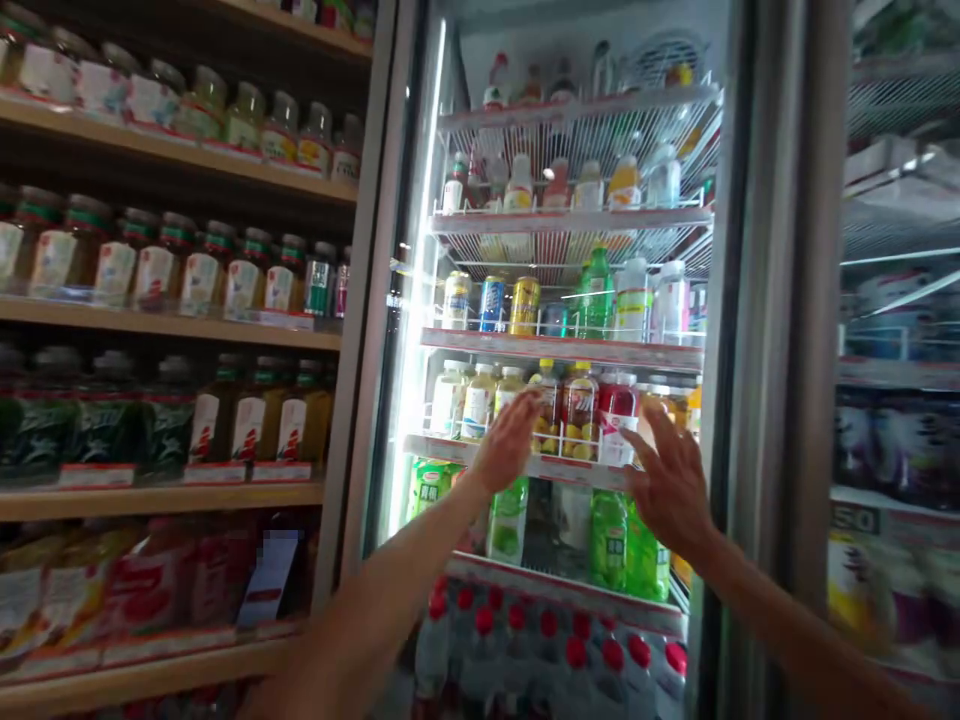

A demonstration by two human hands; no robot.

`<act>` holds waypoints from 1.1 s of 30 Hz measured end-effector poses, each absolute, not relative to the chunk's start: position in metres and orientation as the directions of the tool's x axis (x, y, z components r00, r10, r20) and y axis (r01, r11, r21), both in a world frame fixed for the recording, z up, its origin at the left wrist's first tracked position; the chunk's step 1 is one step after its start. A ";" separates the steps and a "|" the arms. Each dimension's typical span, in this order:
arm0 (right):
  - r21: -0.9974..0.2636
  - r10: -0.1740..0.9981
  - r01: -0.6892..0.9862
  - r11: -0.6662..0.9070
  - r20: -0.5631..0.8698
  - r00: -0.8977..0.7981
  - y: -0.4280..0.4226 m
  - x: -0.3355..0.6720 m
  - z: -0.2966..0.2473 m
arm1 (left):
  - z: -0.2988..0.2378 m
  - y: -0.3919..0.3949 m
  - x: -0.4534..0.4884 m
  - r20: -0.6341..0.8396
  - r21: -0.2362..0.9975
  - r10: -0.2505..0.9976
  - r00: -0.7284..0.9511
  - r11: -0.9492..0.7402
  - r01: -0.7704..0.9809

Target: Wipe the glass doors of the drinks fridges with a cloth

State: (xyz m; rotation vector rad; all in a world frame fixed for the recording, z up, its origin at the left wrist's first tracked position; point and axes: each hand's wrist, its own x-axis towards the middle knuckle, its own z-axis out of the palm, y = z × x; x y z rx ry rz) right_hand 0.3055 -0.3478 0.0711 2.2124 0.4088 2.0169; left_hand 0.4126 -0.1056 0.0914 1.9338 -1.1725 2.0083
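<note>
Both my arms reach toward a lit drinks fridge. My left hand (508,442) is raised before the fourth shelf, fingers stretched out, with nothing visible in it. It overlaps the yellow-capped bottles (580,410) in view; whether it touches them I cannot tell. My right hand (669,482) has its fingers spread, and no object shows in it. Nearest to that hand is a red bottle with a pink label (617,415). White-capped bottles (478,400) stand to the left on the same shelf. Beneath them are large green bottles (609,540), partly hidden by the shelf edge.
A metal door frame (776,350) runs along the fridge's right side. Wooden shelves (172,322) with rows of bottles stand at left. Cans (492,303) and a green bottle (598,290) occupy the shelf above my hands. Red-capped bottles (576,655) fill the bottom.
</note>
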 end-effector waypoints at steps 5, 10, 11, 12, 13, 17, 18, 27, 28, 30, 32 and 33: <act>0.317 0.328 0.113 -0.942 0.940 0.094 -0.364 0.337 0.061 | 0.107 -0.088 0.419 0.886 -0.455 -0.429 -0.173 -0.740 -0.495; 0.301 0.307 0.077 -0.951 0.948 0.087 -0.368 0.344 0.053 | 0.121 -0.076 0.426 0.988 -0.041 0.055 -0.142 -0.802 -0.597; 0.296 0.301 0.071 -0.953 0.950 0.082 -0.366 0.344 0.053 | 0.119 -0.089 0.424 0.987 -0.112 -0.018 -0.157 -0.780 -0.615; 0.295 0.299 0.066 -0.953 0.951 0.083 -0.365 0.343 0.054 | 0.116 -0.105 0.420 0.974 -0.226 -0.153 -0.169 -0.748 -0.624; 0.294 0.298 0.064 -0.954 0.951 0.084 -0.364 0.343 0.054 | 0.112 -0.120 0.417 0.938 -0.343 -0.294 -0.184 -0.707 -0.618; 0.284 0.288 0.056 -0.957 0.953 0.094 -0.365 0.341 0.054 | 0.107 -0.120 0.419 0.921 -0.380 -0.351 -0.167 -0.718 -0.583; 0.282 0.286 0.055 -0.958 0.953 0.098 -0.365 0.340 0.053 | 0.107 -0.104 0.423 0.956 -0.289 -0.259 -0.137 -0.762 -0.579; 0.221 0.225 0.057 -0.974 0.973 0.059 -0.341 0.346 0.078 | 0.105 -0.092 0.422 0.962 -0.273 -0.210 -0.175 -0.769 -0.578; 0.205 0.208 0.054 -0.977 0.977 0.048 -0.337 0.347 0.083 | 0.105 -0.103 0.420 0.932 -0.362 -0.304 -0.198 -0.737 -0.571; 0.188 0.190 0.047 -0.981 0.981 0.032 -0.333 0.349 0.088 | 0.108 -0.107 0.421 0.900 -0.432 -0.375 -0.220 -0.715 -0.549; 0.196 0.198 0.039 -0.980 0.980 0.035 -0.332 0.350 0.089 | 0.113 -0.086 0.429 0.947 -0.322 -0.254 -0.199 -0.779 -0.539; 0.200 0.201 0.035 -0.979 0.979 0.033 -0.333 0.351 0.089 | 0.115 -0.072 0.433 0.974 -0.213 -0.137 -0.179 -0.816 -0.537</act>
